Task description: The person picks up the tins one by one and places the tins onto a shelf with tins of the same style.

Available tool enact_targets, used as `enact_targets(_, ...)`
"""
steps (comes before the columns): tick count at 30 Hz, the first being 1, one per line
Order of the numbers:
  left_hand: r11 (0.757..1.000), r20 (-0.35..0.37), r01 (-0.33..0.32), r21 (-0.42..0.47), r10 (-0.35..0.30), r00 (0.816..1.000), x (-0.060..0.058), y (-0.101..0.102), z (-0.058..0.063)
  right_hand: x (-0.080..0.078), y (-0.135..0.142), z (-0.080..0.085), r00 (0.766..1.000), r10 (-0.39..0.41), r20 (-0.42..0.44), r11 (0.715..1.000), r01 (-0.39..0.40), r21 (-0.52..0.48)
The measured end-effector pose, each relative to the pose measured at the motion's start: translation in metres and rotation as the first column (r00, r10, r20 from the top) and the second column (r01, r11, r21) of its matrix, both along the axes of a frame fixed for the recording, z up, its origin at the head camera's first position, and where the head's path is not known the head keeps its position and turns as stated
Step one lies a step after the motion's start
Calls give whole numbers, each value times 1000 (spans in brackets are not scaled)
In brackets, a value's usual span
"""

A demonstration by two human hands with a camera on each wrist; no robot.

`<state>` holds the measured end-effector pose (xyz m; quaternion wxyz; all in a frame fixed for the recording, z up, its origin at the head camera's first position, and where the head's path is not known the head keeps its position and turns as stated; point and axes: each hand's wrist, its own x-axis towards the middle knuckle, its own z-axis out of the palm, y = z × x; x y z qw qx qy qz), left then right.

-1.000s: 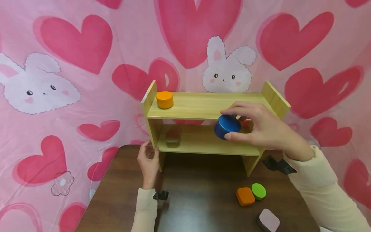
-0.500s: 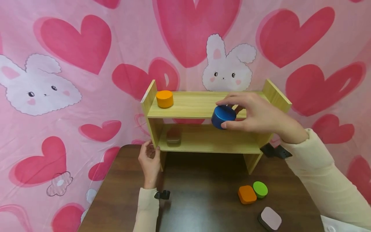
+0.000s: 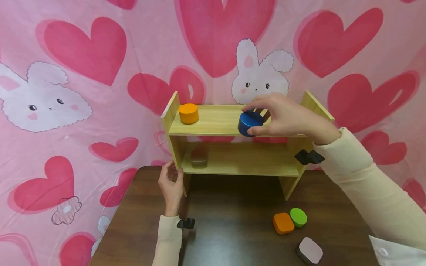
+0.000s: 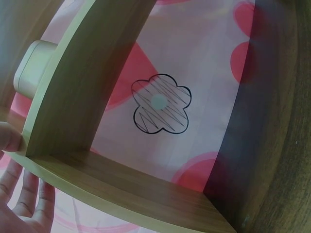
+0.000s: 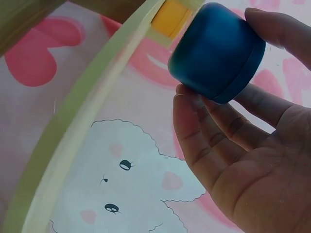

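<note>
My right hand [image 3: 283,116] holds a round blue tin [image 3: 249,123] between thumb and fingers, in front of the wooden shelf's top board [image 3: 216,123]. In the right wrist view the blue tin [image 5: 214,53] appears up close, its lid seam visible. My left hand [image 3: 172,186] grips the lower part of the shelf's left side panel, thumb in front and the other fingers outside it. A round yellow-orange tin [image 3: 188,113] stands at the left end of the top board. On the middle board, toward the left, is a small box [image 3: 199,159] with a reddish top and see-through-looking lower part.
On the brown table [image 3: 219,229], right of centre, an orange square tin [image 3: 283,223] lies beside a round green tin [image 3: 298,217]. Nearer the front is a pale pink square tin [image 3: 310,251]. Raised side panels bound the top board. A pink patterned cloth [image 3: 146,48] hangs behind.
My right hand has carried the blue tin up and slightly left, from before the middle compartment to the height of the top board. The left hand has stayed on the side panel.
</note>
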<state>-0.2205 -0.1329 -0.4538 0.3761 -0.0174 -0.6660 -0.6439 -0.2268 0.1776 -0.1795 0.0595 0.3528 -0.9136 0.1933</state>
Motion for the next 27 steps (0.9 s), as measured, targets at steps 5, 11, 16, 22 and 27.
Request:
enact_targets(5, 1000, 5, -2, -8, 2, 1000, 1, -1, -1, -12, -6, 4, 999, -1, 36, 1000, 0, 16)
enact_targets(11, 1000, 9, -12, -17, 12, 1000, 1, -1, -1, -21, -12, 9, 996, -30, 82, 998, 25, 63)
enact_targets(16, 1000, 15, -5, -7, 5, 1000, 0, 0, 0, -28, -14, 12, 995, -28, 97, 993, 17, 113)
enact_targets(22, 1000, 18, -4, -3, 4, 1000, 0, 0, 0, -36, -17, 14, 993, -33, 113, 987, 15, 161)
enact_targets(27, 1000, 19, -3, 3, 3, 1000, -2, 0, -1, -41, -20, 16, 990, -61, 125, 982, 37, 183)
